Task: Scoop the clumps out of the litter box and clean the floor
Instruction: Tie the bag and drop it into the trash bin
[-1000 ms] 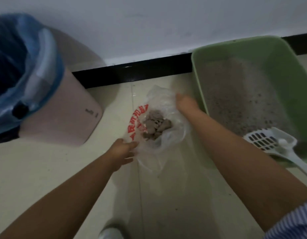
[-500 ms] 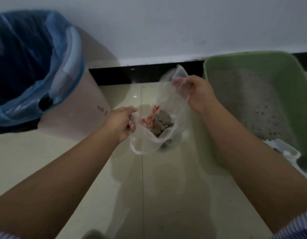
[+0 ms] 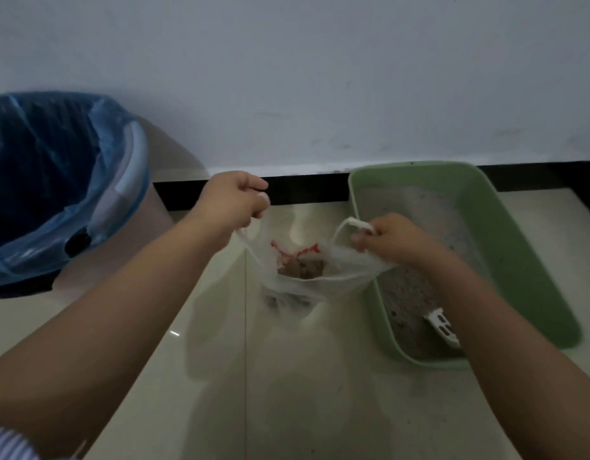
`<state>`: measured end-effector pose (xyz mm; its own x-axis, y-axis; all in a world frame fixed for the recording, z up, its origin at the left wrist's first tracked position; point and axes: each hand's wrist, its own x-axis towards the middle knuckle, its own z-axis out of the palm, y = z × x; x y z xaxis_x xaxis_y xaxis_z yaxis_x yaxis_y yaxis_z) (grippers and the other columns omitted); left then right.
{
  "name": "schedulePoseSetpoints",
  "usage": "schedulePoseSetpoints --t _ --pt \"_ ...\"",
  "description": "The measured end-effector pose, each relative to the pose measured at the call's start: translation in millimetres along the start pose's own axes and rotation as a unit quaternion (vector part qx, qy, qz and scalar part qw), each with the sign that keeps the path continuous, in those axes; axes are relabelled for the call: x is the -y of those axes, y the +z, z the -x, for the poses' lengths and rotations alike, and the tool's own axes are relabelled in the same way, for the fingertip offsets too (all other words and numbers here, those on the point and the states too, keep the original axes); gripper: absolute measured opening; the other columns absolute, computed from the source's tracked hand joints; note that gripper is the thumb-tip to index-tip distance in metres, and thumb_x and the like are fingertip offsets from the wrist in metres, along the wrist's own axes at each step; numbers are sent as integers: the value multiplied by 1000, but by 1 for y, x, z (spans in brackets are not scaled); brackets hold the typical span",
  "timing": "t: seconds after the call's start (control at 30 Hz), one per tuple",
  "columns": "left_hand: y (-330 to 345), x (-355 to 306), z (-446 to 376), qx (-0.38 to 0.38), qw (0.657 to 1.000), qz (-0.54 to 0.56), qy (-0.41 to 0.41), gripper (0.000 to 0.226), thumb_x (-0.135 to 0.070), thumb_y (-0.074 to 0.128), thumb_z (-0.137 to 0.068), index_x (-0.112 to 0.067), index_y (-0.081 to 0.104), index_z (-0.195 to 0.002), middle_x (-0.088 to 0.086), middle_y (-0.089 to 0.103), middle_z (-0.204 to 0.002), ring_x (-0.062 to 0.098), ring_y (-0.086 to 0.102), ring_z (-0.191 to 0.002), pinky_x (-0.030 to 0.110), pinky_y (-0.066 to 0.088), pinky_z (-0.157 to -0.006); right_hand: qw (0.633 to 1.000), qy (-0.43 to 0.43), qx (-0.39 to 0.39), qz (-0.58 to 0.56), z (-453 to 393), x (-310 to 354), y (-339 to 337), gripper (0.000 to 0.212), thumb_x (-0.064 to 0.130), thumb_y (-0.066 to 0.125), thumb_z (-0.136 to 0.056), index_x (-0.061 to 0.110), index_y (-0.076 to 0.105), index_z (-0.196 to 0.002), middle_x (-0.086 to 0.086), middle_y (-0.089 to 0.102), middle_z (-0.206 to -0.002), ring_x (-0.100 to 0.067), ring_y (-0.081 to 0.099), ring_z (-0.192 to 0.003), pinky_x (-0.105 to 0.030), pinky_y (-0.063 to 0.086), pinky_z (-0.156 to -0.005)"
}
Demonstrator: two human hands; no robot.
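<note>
A thin clear plastic bag (image 3: pixel 320 287) with red print hangs in the air between my hands, above the floor. Brown-grey litter clumps (image 3: pixel 302 269) lie in its bottom. My left hand (image 3: pixel 235 199) grips the bag's left handle, raised in front of the baseboard. My right hand (image 3: pixel 391 239) pinches the right handle, just over the left rim of the green litter box (image 3: pixel 519 260). Grey litter fills the box. A white slotted scoop (image 3: pixel 441 325) lies in its near end, partly hidden by my right forearm.
A pinkish bin (image 3: pixel 127 227) lined with a blue bag (image 3: pixel 38 180) stands at the left against the white wall. A black baseboard (image 3: pixel 303 187) runs along the wall. Pale floor tiles (image 3: pixel 287 393) spread below the bag.
Both hands have lifted the bag off the floor by its handles and drawn it up and apart. The view has pulled back and up, so the bin and box sit lower.
</note>
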<state>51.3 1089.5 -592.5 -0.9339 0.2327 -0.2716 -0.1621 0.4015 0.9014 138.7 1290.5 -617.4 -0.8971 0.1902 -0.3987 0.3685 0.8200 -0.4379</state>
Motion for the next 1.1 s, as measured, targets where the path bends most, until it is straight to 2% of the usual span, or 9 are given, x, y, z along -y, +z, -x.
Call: schedulePoseSetpoints --t 0.17,0.27,0.33,0.43,0.53,0.73,0.93,1.0,1.1 --pt "5 2 -1 -93 991 21 97 23 6 53 -84 -12 62 -75 -6 53 -66 -1 48 -59 -2 35 -47 906 -79 -267 -320 7 22 -29 32 4 46 -93 17 59 -67 -3 59 -81 -7 53 -73 -24 40 -68" --pt "-1 -9 0 -134 975 118 130 37 9 51 -84 -23 55 -66 -6 53 -67 -11 50 -47 -1 35 -48 774 -113 -237 -575 9 48 -42 41 4 36 -97 13 48 -59 7 69 -68 -10 61 -76 -24 48 -76" --pt "-3 -14 2 -142 969 148 140 39 12 48 -84 -22 53 -67 -5 52 -66 -12 49 -46 1 38 -51 701 -125 -216 -668 9 59 -46 41 7 29 -99 11 39 -60 5 64 -48 -11 61 -54 -24 54 -62" --pt "-1 -17 1 -77 951 283 94 40 19 36 -82 -15 48 -64 -7 49 -49 4 47 -52 14 40 -54 662 -87 -241 -704 7 64 -44 38 6 27 -97 14 31 -60 6 44 -33 -8 34 -27 -12 36 -36" --pt "-1 -20 -3 22 889 457 9 39 17 19 -80 -12 42 -68 -5 44 -38 9 45 -38 16 43 -45 636 -48 -219 -739 13 60 -39 36 2 28 -90 15 28 -56 7 32 -32 -6 19 -25 -9 16 -36" --pt "-1 -11 -2 43 896 441 -36 38 11 11 -78 -12 41 -74 -6 33 -35 3 24 -26 9 16 -30 731 8 -122 -672 29 38 -38 37 7 30 -91 15 29 -55 6 29 -29 -4 17 -22 -6 11 -39" --pt "13 7 -11 -36 902 425 -73 32 12 18 -81 -11 37 -70 -1 36 -46 6 35 -32 11 23 -32 715 1 -191 -672 7 32 -24 26 8 42 -95 16 37 -70 5 48 -46 -5 37 -33 -15 28 -37" --pt "17 19 -12 -74 919 387 -32 27 11 31 -87 -13 40 -83 2 42 -72 7 46 -54 15 37 -44 776 -30 -228 -587 0 28 -10 18 5 53 -90 19 42 -88 1 58 -78 -10 57 -64 -26 51 -64" --pt "20 46 1 -56 975 204 61 61 0 54 -89 -21 24 -137 5 41 -124 7 51 -98 20 44 -80 864 -42 -199 -462 -1 17 17 55 6 65 -81 14 33 -126 -5 50 -131 -18 52 -116 -38 44 -103"
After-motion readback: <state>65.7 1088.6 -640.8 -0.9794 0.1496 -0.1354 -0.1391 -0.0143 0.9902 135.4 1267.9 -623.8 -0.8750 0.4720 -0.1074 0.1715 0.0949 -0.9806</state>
